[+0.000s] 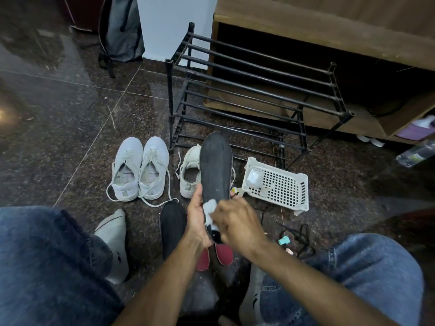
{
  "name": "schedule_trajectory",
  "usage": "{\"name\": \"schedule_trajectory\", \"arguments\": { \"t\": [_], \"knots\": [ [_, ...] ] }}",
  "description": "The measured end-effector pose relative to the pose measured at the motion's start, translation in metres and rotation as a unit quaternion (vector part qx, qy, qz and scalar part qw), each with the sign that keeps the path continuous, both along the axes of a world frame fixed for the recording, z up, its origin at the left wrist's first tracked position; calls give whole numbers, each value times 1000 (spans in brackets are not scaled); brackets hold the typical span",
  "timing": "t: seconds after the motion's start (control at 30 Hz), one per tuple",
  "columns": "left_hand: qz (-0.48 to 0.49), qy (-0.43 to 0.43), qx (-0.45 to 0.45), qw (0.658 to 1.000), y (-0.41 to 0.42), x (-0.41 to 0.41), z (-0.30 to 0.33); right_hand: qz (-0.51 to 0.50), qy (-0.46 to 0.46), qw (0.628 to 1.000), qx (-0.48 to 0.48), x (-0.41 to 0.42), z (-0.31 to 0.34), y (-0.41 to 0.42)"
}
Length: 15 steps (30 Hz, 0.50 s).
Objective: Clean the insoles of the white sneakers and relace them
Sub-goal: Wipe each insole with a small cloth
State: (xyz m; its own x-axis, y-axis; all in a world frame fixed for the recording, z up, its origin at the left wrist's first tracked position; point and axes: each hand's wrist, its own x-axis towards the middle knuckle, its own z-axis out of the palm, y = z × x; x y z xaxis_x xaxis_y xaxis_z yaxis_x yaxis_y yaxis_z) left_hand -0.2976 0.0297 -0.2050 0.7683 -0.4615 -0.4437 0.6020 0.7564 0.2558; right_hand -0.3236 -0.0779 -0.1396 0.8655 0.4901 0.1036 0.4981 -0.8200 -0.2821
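My left hand [196, 220] grips the heel end of a dark grey insole [215, 165], which stands up with its toe pointing away from me. My right hand [237, 225] pinches a white wipe [210, 208] and presses it on the insole's lower part. A second dark insole [171, 229] lies on the floor under my left wrist. Two red insoles [223, 254] lie beneath my hands. A pair of white sneakers [140, 169] with loose laces stands to the left. Another white sneaker [190, 174] stands partly behind the held insole.
A white plastic basket [282, 187] with a small white packet lies to the right. Behind the shoes stands a black metal shoe rack [259, 95] against a wooden cabinet [329, 24]. Black laces [303, 238] and a small teal object [283, 241] lie on the granite floor by my right knee.
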Motion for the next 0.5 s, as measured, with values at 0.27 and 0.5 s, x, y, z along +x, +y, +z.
{"name": "schedule_trajectory", "arguments": {
  "t": [0.27, 0.5],
  "knots": [
    [-24, -11, 2, 1000, -22, -14, 10, -120, -60, 988, -81, 70, 15, -19],
    [23, -5, -32, 999, -2, 3, 8, -62, 27, 998, -12, -17, -2, 7]
  ]
}}
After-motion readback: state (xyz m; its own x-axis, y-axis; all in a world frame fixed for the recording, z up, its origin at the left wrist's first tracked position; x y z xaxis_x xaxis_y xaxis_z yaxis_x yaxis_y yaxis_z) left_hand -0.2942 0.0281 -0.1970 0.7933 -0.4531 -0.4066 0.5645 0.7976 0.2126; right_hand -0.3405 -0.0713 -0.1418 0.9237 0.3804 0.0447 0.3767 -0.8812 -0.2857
